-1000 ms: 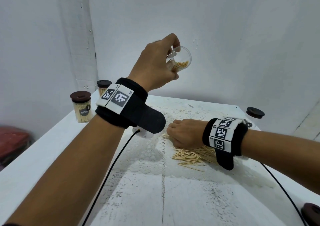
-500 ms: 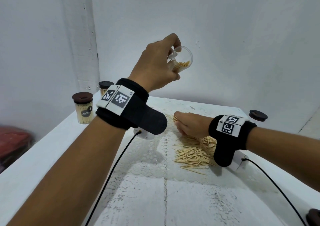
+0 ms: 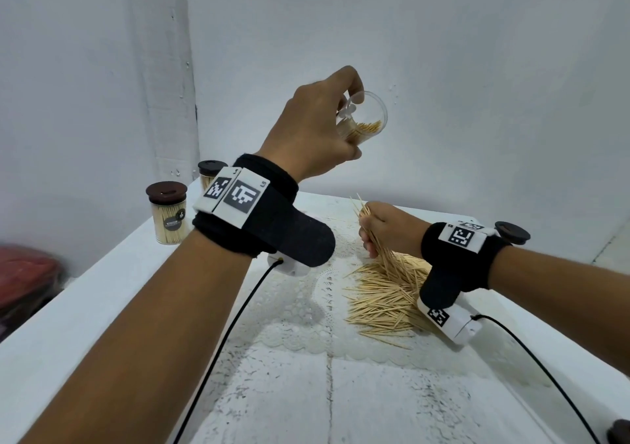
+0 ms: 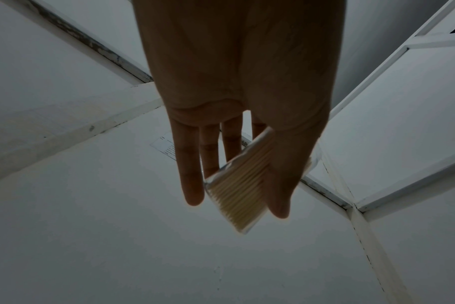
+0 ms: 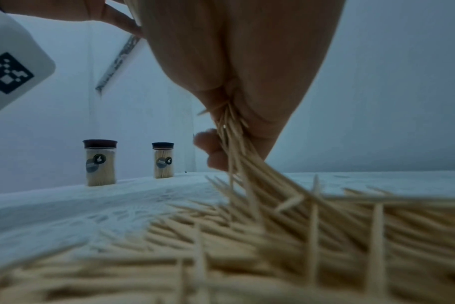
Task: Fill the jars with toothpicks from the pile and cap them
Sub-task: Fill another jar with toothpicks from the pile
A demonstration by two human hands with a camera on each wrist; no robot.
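Observation:
My left hand (image 3: pixel 317 126) holds a clear open jar (image 3: pixel 363 116) up in the air, tilted, partly filled with toothpicks. In the left wrist view the jar (image 4: pixel 237 189) sits between thumb and fingers. My right hand (image 3: pixel 385 229) grips a bunch of toothpicks (image 3: pixel 366 220), lifted just above the pile (image 3: pixel 385 297) on the white table (image 3: pixel 102 307). In the right wrist view the bunch (image 5: pixel 237 144) trails from the fist down to the pile (image 5: pixel 247 257).
Two capped, filled jars (image 3: pixel 167 215) (image 3: pixel 210 174) stand at the table's back left, seen also as jars (image 5: pixel 100 162) (image 5: pixel 163 159) from the right wrist. A loose dark cap (image 3: pixel 512 232) lies at the back right, another dark cap (image 3: pixel 618 431) at the front right edge. A lace mat (image 3: pixel 306 293) lies under the pile.
My right hand closed on a bunch of toothpicks from the pile and lifted, turning its wrist upward. The left hand kept the jar raised, nearly still.

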